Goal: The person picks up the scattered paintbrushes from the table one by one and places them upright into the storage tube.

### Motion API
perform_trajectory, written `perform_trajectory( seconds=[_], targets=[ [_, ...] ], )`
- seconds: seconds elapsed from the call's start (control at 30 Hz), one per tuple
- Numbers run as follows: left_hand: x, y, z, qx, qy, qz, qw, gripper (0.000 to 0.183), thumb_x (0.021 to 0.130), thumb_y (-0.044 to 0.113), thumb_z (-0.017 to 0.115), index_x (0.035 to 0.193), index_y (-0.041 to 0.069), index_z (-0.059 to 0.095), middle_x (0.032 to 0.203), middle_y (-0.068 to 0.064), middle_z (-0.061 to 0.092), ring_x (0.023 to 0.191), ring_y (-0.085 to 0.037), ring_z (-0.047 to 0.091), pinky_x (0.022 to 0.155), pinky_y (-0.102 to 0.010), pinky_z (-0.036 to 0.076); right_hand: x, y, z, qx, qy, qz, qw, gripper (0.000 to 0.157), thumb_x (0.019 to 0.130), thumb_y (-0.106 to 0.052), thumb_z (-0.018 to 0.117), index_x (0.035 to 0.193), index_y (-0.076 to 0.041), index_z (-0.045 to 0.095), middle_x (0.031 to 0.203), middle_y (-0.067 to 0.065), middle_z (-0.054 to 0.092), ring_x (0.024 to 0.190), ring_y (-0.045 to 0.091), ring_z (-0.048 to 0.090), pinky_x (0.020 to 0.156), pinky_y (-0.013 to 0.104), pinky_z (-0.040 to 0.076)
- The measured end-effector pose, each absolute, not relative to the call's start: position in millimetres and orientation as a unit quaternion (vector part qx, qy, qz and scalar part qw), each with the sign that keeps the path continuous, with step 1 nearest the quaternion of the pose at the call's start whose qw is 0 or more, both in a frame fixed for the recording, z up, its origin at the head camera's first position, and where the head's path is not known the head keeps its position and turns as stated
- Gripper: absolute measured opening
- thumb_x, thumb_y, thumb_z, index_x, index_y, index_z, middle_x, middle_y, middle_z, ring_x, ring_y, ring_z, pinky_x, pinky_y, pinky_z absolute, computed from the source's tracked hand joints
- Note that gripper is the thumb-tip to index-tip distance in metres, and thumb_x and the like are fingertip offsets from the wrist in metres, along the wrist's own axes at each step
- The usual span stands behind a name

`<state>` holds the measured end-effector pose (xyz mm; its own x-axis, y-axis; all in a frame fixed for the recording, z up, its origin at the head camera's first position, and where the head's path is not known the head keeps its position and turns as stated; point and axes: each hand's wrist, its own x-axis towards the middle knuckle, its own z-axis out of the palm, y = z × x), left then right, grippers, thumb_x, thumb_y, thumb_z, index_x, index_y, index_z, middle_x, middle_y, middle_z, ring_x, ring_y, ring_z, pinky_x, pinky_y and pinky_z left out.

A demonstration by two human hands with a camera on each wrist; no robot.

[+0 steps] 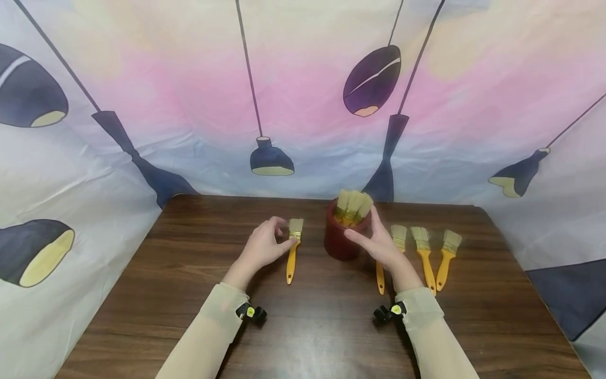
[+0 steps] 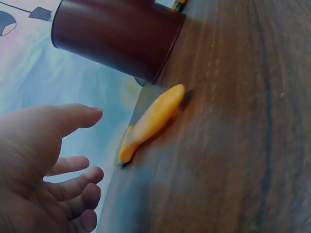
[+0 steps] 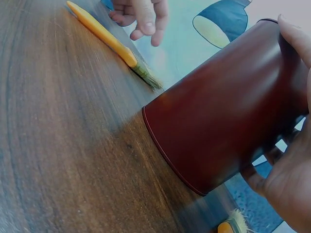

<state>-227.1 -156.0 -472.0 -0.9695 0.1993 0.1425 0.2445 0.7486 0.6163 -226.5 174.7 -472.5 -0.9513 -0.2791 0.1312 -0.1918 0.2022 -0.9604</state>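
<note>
In the head view a dark red cylindrical brush holder (image 1: 337,243) stands near the back of the table. Several paintbrushes (image 1: 351,204) poke out of it, bristles up. The right hand (image 1: 382,246) holds the holder from its right side, thumb across the front near the rim, fingers behind it. Left of the holder lies a single paintbrush (image 1: 291,259) with a yellow handle, bristles pointing away. Just beside that brush hovers the left hand (image 1: 262,243), its fingers loosely bent and holding nothing; the left wrist view shows a gap between thumb and brush handle (image 2: 154,116).
Right of the holder lie three more yellow-handled paintbrushes (image 1: 427,266), one partly hidden by the right hand and wrist. The brown wood-grain table (image 1: 312,337) ends at the back against a printed cloth (image 1: 203,105) with lamp drawings.
</note>
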Motion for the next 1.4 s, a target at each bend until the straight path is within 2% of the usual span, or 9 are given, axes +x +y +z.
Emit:
perform_trajectory(
  seconds=[0.27,0.4,0.53,0.63,0.73,0.83,0.97,1.13,1.4],
  targets=[
    [-226.3,-152.7,-479.0,-0.121,-0.942,-0.314,-0.009,0.072,0.088,0.046,0.092,0.139,0.004,0.064,0.102,-0.006,0.065,0.088,-0.023,0.059,0.079,-0.043,0.05,-225.5,173.3,-472.5,-0.148,0.774,-0.615,0.034,0.099,0.103,-0.024,0.077,0.175,-0.024,0.008,0.172,0.018,0.033,0.157,0.036,0.038,0.128,0.059,0.03],
    [-227.9,-152.4,-482.9,-0.128,-0.943,-0.305,-0.016,0.076,0.086,0.045,0.094,0.141,0.003,0.062,0.099,-0.005,0.064,0.085,-0.021,0.058,0.076,-0.04,0.049,-224.8,171.1,-469.7,-0.148,0.766,-0.625,0.028,0.1,0.102,-0.019,0.078,0.175,-0.022,0.009,0.17,0.018,0.035,0.155,0.034,0.04,0.127,0.055,0.031],
    [-227.6,-150.7,-485.4,-0.129,-0.947,-0.294,-0.016,0.077,0.084,0.042,0.097,0.141,0.003,0.063,0.097,-0.004,0.062,0.084,-0.021,0.057,0.075,-0.038,0.048,-223.6,170.4,-468.7,-0.152,0.757,-0.635,0.023,0.099,0.101,-0.016,0.078,0.173,-0.021,0.011,0.167,0.016,0.037,0.153,0.031,0.043,0.124,0.042,0.038],
    [-226.9,-149.2,-485.1,-0.125,-0.949,-0.287,-0.016,0.075,0.085,0.038,0.096,0.142,0.003,0.063,0.098,-0.004,0.063,0.088,-0.021,0.06,0.077,-0.04,0.05,-223.3,170.4,-469.3,-0.156,0.752,-0.64,0.016,0.098,0.1,-0.012,0.078,0.173,-0.02,0.013,0.165,0.016,0.039,0.146,0.031,0.048,0.115,0.029,0.045],
    [-226.1,-149.1,-483.0,-0.121,-0.951,-0.285,-0.017,0.07,0.088,0.032,0.094,0.142,0.002,0.063,0.1,-0.005,0.065,0.091,-0.022,0.062,0.081,-0.043,0.053,-223.5,170.3,-469.5,-0.162,0.744,-0.648,0.007,0.096,0.099,-0.008,0.079,0.171,-0.019,0.016,0.163,0.015,0.039,0.137,0.03,0.053,0.107,0.022,0.05],
    [-226.3,-151.1,-481.2,-0.117,-0.952,-0.283,-0.018,0.064,0.09,0.028,0.092,0.141,0.001,0.065,0.1,-0.005,0.066,0.09,-0.022,0.062,0.081,-0.044,0.054,-223.9,169.5,-468.3,-0.168,0.737,-0.654,0.004,0.095,0.098,-0.006,0.08,0.169,-0.018,0.019,0.158,0.016,0.042,0.126,0.028,0.059,0.101,0.023,0.054],
    [-227.0,-154.9,-479.4,-0.109,-0.953,-0.28,-0.019,0.055,0.092,0.024,0.091,0.136,0.0,0.068,0.098,-0.005,0.066,0.086,-0.022,0.061,0.079,-0.043,0.053,-224.7,167.8,-466.6,-0.174,0.739,-0.651,0.004,0.093,0.097,-0.007,0.081,0.168,-0.018,0.022,0.152,0.017,0.048,0.117,0.027,0.061,0.099,0.029,0.055],
    [-226.8,-156.2,-476.3,-0.095,-0.953,-0.285,-0.026,0.047,0.094,0.018,0.089,0.133,0.0,0.071,0.093,-0.004,0.067,0.08,-0.02,0.06,0.073,-0.039,0.053,-224.5,165.5,-464.8,-0.187,0.733,-0.654,-0.003,0.093,0.095,-0.001,0.081,0.168,-0.016,0.026,0.154,0.014,0.048,0.119,0.027,0.06,0.1,0.033,0.053],
    [-228.2,-158.0,-476.9,-0.078,-0.947,-0.309,-0.035,0.045,0.095,0.017,0.086,0.133,-0.003,0.071,0.093,-0.005,0.068,0.079,-0.02,0.062,0.071,-0.037,0.055,-223.3,163.3,-464.8,-0.182,0.727,-0.662,-0.006,0.095,0.093,0.002,0.082,0.169,-0.014,0.028,0.162,0.012,0.043,0.125,0.026,0.055,0.098,0.027,0.054]
  ],
)
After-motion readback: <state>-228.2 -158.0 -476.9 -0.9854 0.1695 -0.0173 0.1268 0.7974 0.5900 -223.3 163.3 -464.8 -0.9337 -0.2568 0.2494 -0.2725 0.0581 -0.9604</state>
